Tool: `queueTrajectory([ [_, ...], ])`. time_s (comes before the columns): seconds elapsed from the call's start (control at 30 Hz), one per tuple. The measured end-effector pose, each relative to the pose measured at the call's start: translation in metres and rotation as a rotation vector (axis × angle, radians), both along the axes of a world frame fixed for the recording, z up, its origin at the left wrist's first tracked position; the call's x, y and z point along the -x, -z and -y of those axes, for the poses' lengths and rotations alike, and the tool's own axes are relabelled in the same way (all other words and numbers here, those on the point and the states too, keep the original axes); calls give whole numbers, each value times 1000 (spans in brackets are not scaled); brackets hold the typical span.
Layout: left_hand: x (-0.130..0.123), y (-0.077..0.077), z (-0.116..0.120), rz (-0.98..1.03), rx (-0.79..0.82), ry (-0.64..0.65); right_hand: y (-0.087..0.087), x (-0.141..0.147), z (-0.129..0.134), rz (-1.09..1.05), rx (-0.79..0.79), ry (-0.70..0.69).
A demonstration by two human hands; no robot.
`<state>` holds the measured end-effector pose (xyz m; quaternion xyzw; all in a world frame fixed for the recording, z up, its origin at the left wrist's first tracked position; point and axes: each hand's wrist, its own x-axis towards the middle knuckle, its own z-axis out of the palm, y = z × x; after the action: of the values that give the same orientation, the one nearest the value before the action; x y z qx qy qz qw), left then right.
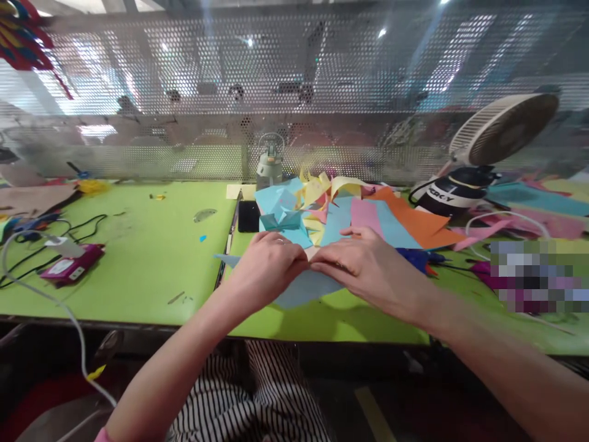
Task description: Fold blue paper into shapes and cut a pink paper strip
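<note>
My left hand (276, 261) and my right hand (359, 261) meet at the middle, their fingertips pinched on a light blue paper (301, 290). The paper spreads out beneath both hands, and one pointed corner sticks out to the left. A small pale piece shows between the fingertips. Just behind the hands lie a folded blue paper shape (281, 218), yellow curled strips (315, 189), a pink strip (365, 216) and orange paper (409, 215).
A black flat object (248, 216) and a bottle (269, 169) stand behind my left hand. To the right are a black jug (453, 191) and a fan (501, 129). A purple power strip (72, 265) with cables lies left, on the green table (151, 270).
</note>
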<state>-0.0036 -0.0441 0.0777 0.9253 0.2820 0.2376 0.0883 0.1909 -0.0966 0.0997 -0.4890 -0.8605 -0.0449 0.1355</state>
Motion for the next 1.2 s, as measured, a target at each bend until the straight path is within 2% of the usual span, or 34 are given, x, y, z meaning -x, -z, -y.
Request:
queueTrajectory([
  [0.07,14,2,-7,7,-9,-12,-5,-9,0,7,-18,17],
  [0.17,54,7,-24,67,30,-76,-17,-37,1,-4,-4,82],
  [0.23,84,10,-35,139,87,-205,-25,-57,4,4,-42,110],
  [0.33,109,13,-39,294,78,-582,-29,-67,12,50,-351,162],
  [0.37,108,14,-35,342,51,-650,-27,-62,15,75,-472,180],
  [0.4,104,15,-29,379,24,-656,-22,-54,18,106,-570,192],
  [0.47,85,22,-10,415,-35,-493,-1,-29,23,211,-682,156],
  [0.5,74,27,0,404,-57,-392,14,-14,26,249,-750,86],
  [0.57,57,43,19,296,-71,-256,49,12,31,246,-695,12],
  [0.67,51,70,35,160,-126,-278,96,29,42,91,-452,-3],
  [0.73,54,86,39,96,-104,-308,113,23,50,2,-369,-10],
  [0.8,55,98,42,63,-87,-286,118,9,57,-12,-344,30],
  [0.9,41,112,47,57,-122,-205,118,-8,63,62,-330,73],
  [1.0,24,123,53,4,-140,-165,123,-6,72,54,-314,68],
  [1.1,21,128,59,-45,-105,-112,132,3,86,-17,-323,67],
  [1.2,32,125,60,-70,-65,-29,138,8,95,-46,-326,10],
])
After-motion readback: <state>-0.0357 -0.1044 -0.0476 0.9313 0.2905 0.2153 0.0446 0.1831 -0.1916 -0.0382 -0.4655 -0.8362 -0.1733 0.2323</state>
